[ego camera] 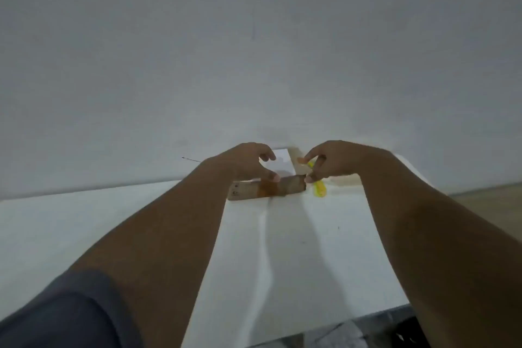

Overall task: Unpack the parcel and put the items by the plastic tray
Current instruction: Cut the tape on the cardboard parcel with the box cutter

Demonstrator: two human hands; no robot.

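We see both arms stretched out over a white table (310,248), hands meeting at its far edge, right by a plain grey wall (254,51). The parcel (268,189), a flat brown cardboard pc w/ glossy brown tape across its middle, lies at that far edge, long side approx parallel to the wall. A white sheet or label (282,162) shows just behind it, partly hidden by the hands.

Left hand (245,162) arches over the parcel's mid section: thumb tip touching the top near the tape, fingers curled above, not closed round anything. We can't tell if it presses or just rests. Right hand (330,162) pinches a yellow tool (319,188) betw. thumb and fingers, just at the parcel's right end; its lower part pokes out below the hand, over the table. What kind of tool: too blurred to say.

Room: the wide near part of the table betw. the arms is bare, only arm shadows on it. Table's left part is also open. Near edge shows bottom right, w/ dark floor (353,330) under it. On the far right the top ends at a slanted edge, a tan surface (485,200) beyond. A dark sleeve (70,313) covers the left upper arm. Tray not seen.
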